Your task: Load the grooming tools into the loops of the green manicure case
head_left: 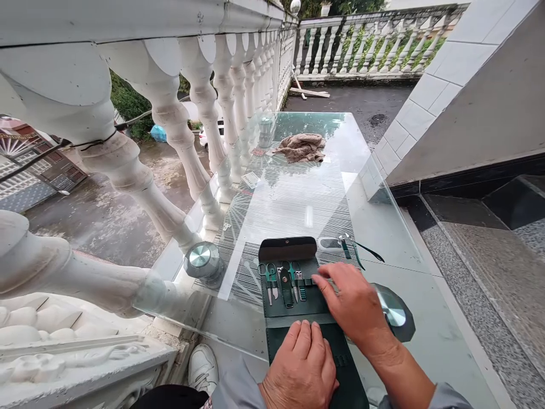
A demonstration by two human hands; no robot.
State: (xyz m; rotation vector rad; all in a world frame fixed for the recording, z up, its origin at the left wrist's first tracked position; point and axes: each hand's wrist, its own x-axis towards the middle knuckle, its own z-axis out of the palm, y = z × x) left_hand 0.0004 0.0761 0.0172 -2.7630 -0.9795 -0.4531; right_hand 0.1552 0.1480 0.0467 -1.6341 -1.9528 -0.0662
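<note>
Case (pixel 288 250) of dark green, unfolded on the glass worktop (pixel 306 193), runs lengthwise straight away from the person, its top flap at the far end. Across its middle a row of tools stands in loops, each one's long axis running along the case: scissors (pixel 267 275) at the left end, a file (pixel 286 289) and a small clipper (pixel 300 285) further right.

Left hand (pixel 300 369) lies palm down on the near flap of the case, its fingers (pixel 304 338) straight and pressed together, pinching nothing. Right hand (pixel 355 307) comes in over the case's right edge, its fingers (pixel 328 272) close together and lightly bent, tips on the right end of the row. Its thumb is hidden under the palm, so whether it nips a tool I cannot tell. The filled loops lie just left of those fingertips, so the right hand is the nearer to them; the left hand sits on the near side of the row, apart from it.

Off the case's far right corner, on the glass, lie a loose clipper (pixel 330 244) and thin tweezers (pixel 361 250). A round metal cap (pixel 203 258) sits left of the case, and a crumpled cloth (pixel 301 147) lies well beyond it
</note>
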